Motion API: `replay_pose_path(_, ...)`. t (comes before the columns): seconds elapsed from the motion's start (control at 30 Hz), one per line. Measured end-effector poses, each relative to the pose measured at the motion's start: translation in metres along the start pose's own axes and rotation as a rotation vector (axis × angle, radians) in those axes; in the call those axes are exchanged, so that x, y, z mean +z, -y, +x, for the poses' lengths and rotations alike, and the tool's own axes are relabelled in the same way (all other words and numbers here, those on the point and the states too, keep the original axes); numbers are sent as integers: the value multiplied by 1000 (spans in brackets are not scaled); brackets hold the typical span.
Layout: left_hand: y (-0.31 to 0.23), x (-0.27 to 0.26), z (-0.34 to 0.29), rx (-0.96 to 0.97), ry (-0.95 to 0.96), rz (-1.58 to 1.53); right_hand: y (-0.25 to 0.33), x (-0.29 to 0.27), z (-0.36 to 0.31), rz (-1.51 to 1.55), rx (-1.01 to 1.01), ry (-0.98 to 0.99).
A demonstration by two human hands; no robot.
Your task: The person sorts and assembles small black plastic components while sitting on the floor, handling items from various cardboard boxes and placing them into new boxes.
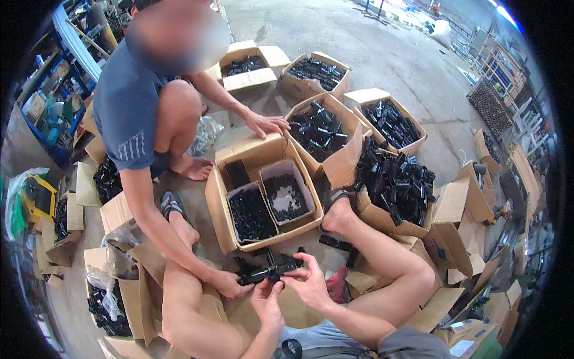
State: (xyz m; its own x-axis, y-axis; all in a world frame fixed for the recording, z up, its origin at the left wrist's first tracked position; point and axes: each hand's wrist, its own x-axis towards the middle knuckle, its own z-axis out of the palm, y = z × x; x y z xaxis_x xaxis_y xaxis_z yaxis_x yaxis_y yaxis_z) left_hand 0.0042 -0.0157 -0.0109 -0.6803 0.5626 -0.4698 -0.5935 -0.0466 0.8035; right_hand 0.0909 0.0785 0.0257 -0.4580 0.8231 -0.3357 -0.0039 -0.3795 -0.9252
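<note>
In front of my lap, my left hand and my right hand meet with fingertips pinched on a small black part. Its exact kind is hard to make out between the fingers. Just beyond it are several black fittings, one of them standing up like a short tube. A co-worker's hand reaches in from the left and touches these fittings. Past them stands an open cardboard box with two smaller trays of tiny black pieces inside.
The co-worker squats at the left, the other hand on the box's far edge. Open cartons of black parts surround us, including a heaped one at the right. Farther left sits a yellow device. Concrete floor stretches behind.
</note>
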Motion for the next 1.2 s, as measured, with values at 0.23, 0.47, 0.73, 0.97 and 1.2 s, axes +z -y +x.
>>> replay_pose_path(0.23, -2, 4, 0, 3, -10, -56, -2, 2, -6, -30, -91, -30)
replay_pose_path(0.47, -2, 3, -1, 102, -6, -22, -1, 6, -7, -66, -119, -57)
replay_pose_path(0.73, -4, 7, -3, 89, -30, -8, 4, 5, -6, -70, -114, -55)
replay_pose_path(0.97, -4, 8, -4, 129, -43, 29, -6, 3, -2, -28, -79, -52)
replay_pose_path(1.2, 0, 4, -1, 136, -29, 74, -1, 11, -3, 155, -32, -57)
